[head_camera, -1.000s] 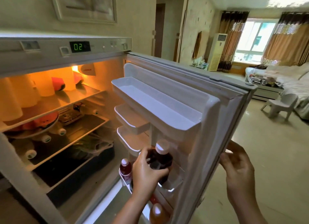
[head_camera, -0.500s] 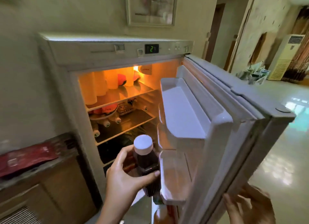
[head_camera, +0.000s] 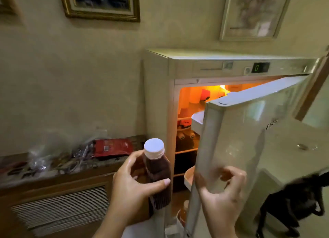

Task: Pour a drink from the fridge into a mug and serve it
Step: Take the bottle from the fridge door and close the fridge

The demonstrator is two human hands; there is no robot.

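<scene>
Pale yellowish wall fills the background, with two framed pictures hanging on it, one up and to the left of the fridge and one directly above it. I see the fridge standing against this wall, its interior glowing orange, and its door swung partway across the opening so only a narrow slice of shelves shows. A green digit glows on the display along the fridge's top panel.

Just left of the fridge runs a low cabinet whose stone-topped surface carries a red packet and crinkled clear bags.

My left hand holds the bottle upright in front of the fridge's left edge, outside the fridge; the fingers wrap its dark red body and the thumb presses across the front. Its white cap is on.

My right hand is at the door's free edge, low down, its fingers curled loosely against the outer face.

To the lower right of the fridge door stands a dark animal, blurred.
</scene>
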